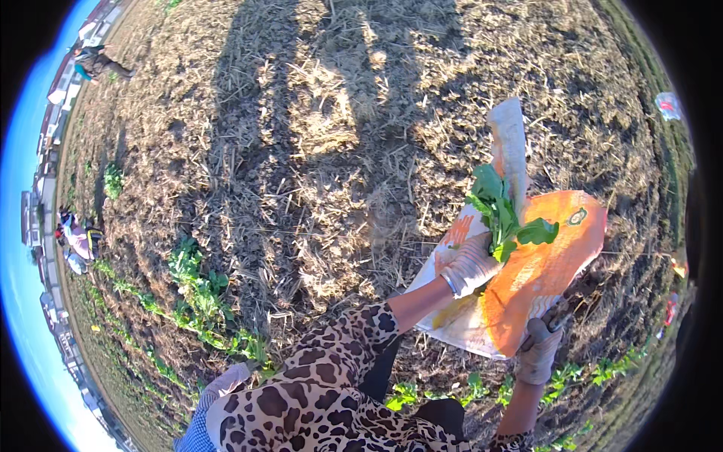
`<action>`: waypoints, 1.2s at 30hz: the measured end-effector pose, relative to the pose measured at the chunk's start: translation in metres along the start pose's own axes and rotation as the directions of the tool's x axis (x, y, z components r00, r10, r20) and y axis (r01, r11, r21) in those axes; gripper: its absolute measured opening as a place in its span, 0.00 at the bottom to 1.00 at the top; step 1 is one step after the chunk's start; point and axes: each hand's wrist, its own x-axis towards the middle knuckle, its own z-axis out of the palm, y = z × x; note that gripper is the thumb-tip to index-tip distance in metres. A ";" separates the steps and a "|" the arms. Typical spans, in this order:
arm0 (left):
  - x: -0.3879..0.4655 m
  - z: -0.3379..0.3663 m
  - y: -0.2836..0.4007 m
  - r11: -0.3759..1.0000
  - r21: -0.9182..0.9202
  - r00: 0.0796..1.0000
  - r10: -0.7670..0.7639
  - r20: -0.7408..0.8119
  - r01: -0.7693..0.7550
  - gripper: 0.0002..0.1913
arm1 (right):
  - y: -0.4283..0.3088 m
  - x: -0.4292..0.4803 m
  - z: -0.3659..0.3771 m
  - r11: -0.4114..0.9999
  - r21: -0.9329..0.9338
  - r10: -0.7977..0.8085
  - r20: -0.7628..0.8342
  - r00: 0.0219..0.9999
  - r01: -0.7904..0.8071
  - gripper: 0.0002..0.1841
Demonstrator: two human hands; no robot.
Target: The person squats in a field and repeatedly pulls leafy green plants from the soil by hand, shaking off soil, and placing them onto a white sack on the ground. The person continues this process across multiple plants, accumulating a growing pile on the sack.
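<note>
My left hand, in a pale knit glove, grips a bunch of leafy green seedlings by the stems. The bunch lies over a white and orange woven plastic sack on the ground, which bears printing. One white flap of the sack stands up behind the leaves. At the near right edge of the sack is my right hand, gloved and dark with soil at the palm, its fingers curled at the edge. A small greyish thing beside those fingers is too unclear to name.
Straw-littered soil surrounds me, with a row of green plants on the left. Close by at lower left is another person's gloved hand with a checked sleeve. People are farther off. A thin string crosses the ground.
</note>
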 end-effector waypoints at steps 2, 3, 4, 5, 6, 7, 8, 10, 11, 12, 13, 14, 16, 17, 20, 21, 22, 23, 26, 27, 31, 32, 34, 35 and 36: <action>0.055 -0.028 0.005 0.991 0.086 0.991 0.108 -0.077 -0.101 0.19 | 0.003 0.057 0.032 0.992 0.020 -0.125 0.007 0.992 0.125 0.16; 0.084 -0.041 0.007 0.985 0.107 0.986 0.143 -0.082 -0.134 0.21 | 0.007 0.082 0.043 0.968 0.098 -0.243 0.131 0.961 0.232 0.16; 0.116 -0.053 0.013 0.863 -0.496 0.995 0.067 -0.068 -0.092 0.22 | 0.012 0.110 0.053 0.977 0.062 -0.213 0.126 0.969 0.206 0.16; 0.136 -0.065 0.014 0.883 -0.467 0.994 -0.007 -0.109 -0.045 0.23 | 0.015 0.139 0.061 0.982 0.051 -0.186 0.141 0.972 0.181 0.15; 0.156 -0.078 0.017 0.959 -0.282 0.987 -0.032 -0.159 -0.015 0.24 | 0.022 0.171 0.071 0.974 0.095 -0.220 0.162 0.962 0.207 0.15; 0.171 -0.095 0.017 0.840 0.537 0.949 0.107 -0.298 0.073 0.24 | 0.033 0.204 0.084 0.964 0.159 -0.238 0.168 0.957 0.212 0.14; 0.184 -0.110 0.015 0.825 0.558 0.950 0.091 -0.298 0.096 0.24 | 0.044 0.236 0.095 0.955 0.119 -0.288 0.159 0.944 0.271 0.16; 0.209 -0.137 0.003 0.822 0.561 0.936 0.115 -0.333 0.098 0.25 | 0.070 0.294 0.112 0.946 0.064 -0.324 0.140 0.936 0.318 0.17; 0.217 -0.150 -0.009 0.835 0.542 0.923 0.133 -0.361 0.092 0.26 | 0.083 0.318 0.115 0.953 0.026 -0.302 0.124 0.945 0.301 0.17; 0.224 -0.162 -0.022 0.872 0.470 0.907 0.080 -0.412 0.137 0.26 | 0.095 0.338 0.116 0.959 -0.043 -0.270 0.168 0.948 0.281 0.14; 0.227 -0.172 -0.039 0.900 0.399 0.887 0.035 -0.460 0.172 0.25 | 0.105 0.355 0.117 0.949 -0.189 -0.230 0.136 0.964 0.253 0.12; 0.224 -0.178 -0.055 0.953 0.276 0.864 0.029 -0.502 0.128 0.23 | 0.115 0.365 0.115 0.962 -0.175 -0.178 0.172 0.969 0.208 0.11; 0.218 -0.187 -0.081 0.962 -0.258 0.813 -0.081 -0.576 -0.086 0.20 | 0.132 0.376 0.111 0.975 -0.168 -0.111 0.184 0.977 0.143 0.11; 0.206 -0.188 -0.097 0.897 -0.419 0.825 -0.128 -0.550 -0.141 0.19 | 0.139 0.374 0.103 0.977 -0.170 -0.099 0.162 0.982 0.127 0.10; 0.155 -0.175 -0.144 0.951 -0.310 0.868 -0.164 -0.468 0.013 0.20 | 0.165 0.354 0.077 0.992 -0.080 -0.072 0.296 0.952 0.100 0.12; 0.145 -0.165 -0.158 0.920 -0.392 0.895 -0.159 -0.418 -0.020 0.21 | 0.173 0.348 0.071 0.991 -0.121 -0.011 0.337 0.941 0.055 0.12; 0.141 -0.156 -0.170 0.897 -0.442 0.887 -0.219 -0.407 0.019 0.20 | 0.181 0.341 0.067 0.992 -0.110 -0.013 0.388 0.921 0.060 0.13; 0.142 -0.147 -0.181 0.876 -0.483 0.891 -0.226 -0.393 0.009 0.21 | 0.190 0.335 0.066 0.992 -0.102 -0.026 0.429 0.903 0.077 0.14; 0.143 -0.120 -0.210 0.883 -0.467 0.924 -0.139 -0.355 -0.047 0.23 | 0.211 0.322 0.074 0.999 -0.002 0.032 0.574 0.818 -0.037 0.13; 0.141 -0.113 -0.217 0.886 -0.460 0.931 -0.124 -0.344 -0.053 0.24 | 0.217 0.319 0.077 0.999 -0.013 -0.024 0.617 0.787 0.041 0.13; 0.118 -0.087 -0.235 0.916 -0.395 0.954 -0.054 -0.295 -0.070 0.27 | 0.245 0.301 0.095 0.973 -0.027 -0.126 0.771 0.625 0.229 0.20; 0.110 -0.081 -0.236 0.884 -0.455 0.953 -0.041 -0.301 -0.106 0.27 | 0.254 0.291 0.098 0.975 -0.015 -0.121 0.798 0.590 0.220 0.22; 0.090 -0.073 -0.238 0.880 -0.440 0.938 0.019 -0.346 -0.180 0.27 | 0.271 0.272 0.097 0.975 -0.105 -0.031 0.811 0.584 0.198 0.22; 0.074 -0.073 -0.242 0.886 -0.447 0.950 -0.023 -0.311 -0.124 0.27 | 0.278 0.262 0.093 0.960 -0.214 0.060 0.784 0.617 0.178 0.21; 0.063 -0.071 -0.245 0.827 -0.544 0.950 -0.042 -0.309 -0.140 0.24 | 0.281 0.255 0.091 0.954 -0.238 0.078 0.783 0.618 0.182 0.19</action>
